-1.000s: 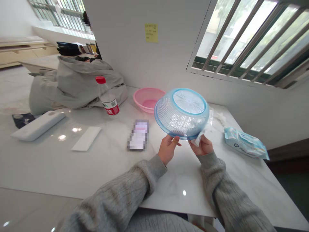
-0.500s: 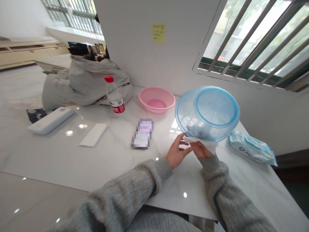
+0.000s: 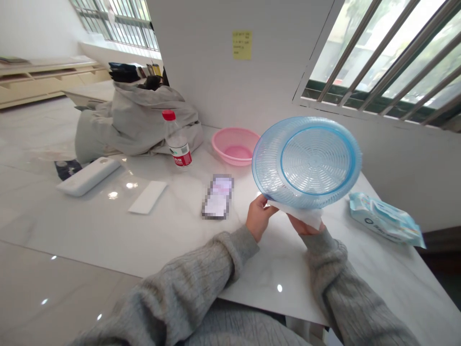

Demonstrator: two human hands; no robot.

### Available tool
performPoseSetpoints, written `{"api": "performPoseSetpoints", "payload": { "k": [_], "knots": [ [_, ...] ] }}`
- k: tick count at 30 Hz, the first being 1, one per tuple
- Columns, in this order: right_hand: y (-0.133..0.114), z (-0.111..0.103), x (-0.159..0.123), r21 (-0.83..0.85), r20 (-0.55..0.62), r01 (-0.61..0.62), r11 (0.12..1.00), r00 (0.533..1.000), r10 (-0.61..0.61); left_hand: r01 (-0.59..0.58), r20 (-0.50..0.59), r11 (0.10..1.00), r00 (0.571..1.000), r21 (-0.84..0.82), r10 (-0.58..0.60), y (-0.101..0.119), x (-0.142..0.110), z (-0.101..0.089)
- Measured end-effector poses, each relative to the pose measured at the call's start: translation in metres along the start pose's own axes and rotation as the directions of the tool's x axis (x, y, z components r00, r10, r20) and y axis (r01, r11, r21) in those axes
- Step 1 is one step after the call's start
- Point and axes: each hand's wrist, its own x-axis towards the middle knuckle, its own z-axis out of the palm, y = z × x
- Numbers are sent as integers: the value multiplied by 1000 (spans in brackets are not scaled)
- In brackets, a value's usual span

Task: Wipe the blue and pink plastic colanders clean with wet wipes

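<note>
A translucent blue plastic basket (image 3: 309, 161) is held up above the table, tilted with its round ribbed base facing me. My left hand (image 3: 258, 216) is closed on the lower left of its rim, thumb in front. Beneath the rim, my right hand (image 3: 305, 226) has a white wipe (image 3: 300, 212) draped over it and pressed against the basket. The right fingers are mostly hidden behind the wipe and the basket.
A pink basket (image 3: 234, 146) stands at the wall, partly behind the blue one. To the right lies a wipes packet (image 3: 385, 218). Leftward are a phone (image 3: 218, 197), a red-capped bottle (image 3: 177, 144), a white card (image 3: 148, 197), a white oblong object (image 3: 88, 176) and grey cloth (image 3: 137, 120).
The blue basket has tilted so that its base faces me more squarely. My left hand has gone from spread fingers near the wipe to gripping the rim. The view has shifted slightly.
</note>
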Motion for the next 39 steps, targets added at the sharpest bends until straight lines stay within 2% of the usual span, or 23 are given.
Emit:
{"api": "performPoseSetpoints", "payload": {
  "k": [5, 11, 13, 16, 18, 21, 23, 25, 29, 35, 39],
  "knots": [
    [-20, -2, 4, 110, -2, 109, 988, 994, -109, 45, 39, 986, 998, -161, -39, 6, 3, 0],
    [-9, 17, 9, 204, -102, 87, 975, 993, -67, 192, 57, 910, 981, -368, -184, -1, -6, 3],
    [-4, 28, 6, 190, -72, 74, 979, 995, -62, 244, 95, 893, 970, -379, -224, -5, -9, 5],
    [-3, 38, 1, 167, -2, 80, 983, 997, -81, 254, 71, 891, 967, -376, -245, -7, -9, 5],
    [-6, 37, -1, 158, 45, 75, 985, 996, -83, 234, 41, 895, 971, -379, -236, -5, -7, 4],
    [-17, 23, -1, 169, 79, 9, 986, 997, -23, 217, 14, 889, 973, -404, -231, -1, -4, 3],
    [-28, 8, 2, 226, 16, 24, 974, 999, -28, 236, 12, 873, 967, -427, -255, -1, -3, 2],
    [-40, -7, 8, 268, -108, 140, 953, 988, -115, 260, 7, 860, 958, -440, -286, -3, -3, 2],
    [-56, -25, 23, 151, -314, 201, 968, 938, -146, 271, -29, 851, 948, -449, -317, -6, -1, 0],
    [-47, -17, 30, 11, -406, 248, 969, 886, -223, 282, -76, 820, 928, -497, -365, 2, 0, 2],
    [-46, -15, 28, -43, -541, 227, 973, 814, -214, 250, -83, 843, 941, -477, -327, 2, 2, 0]
  ]
}}
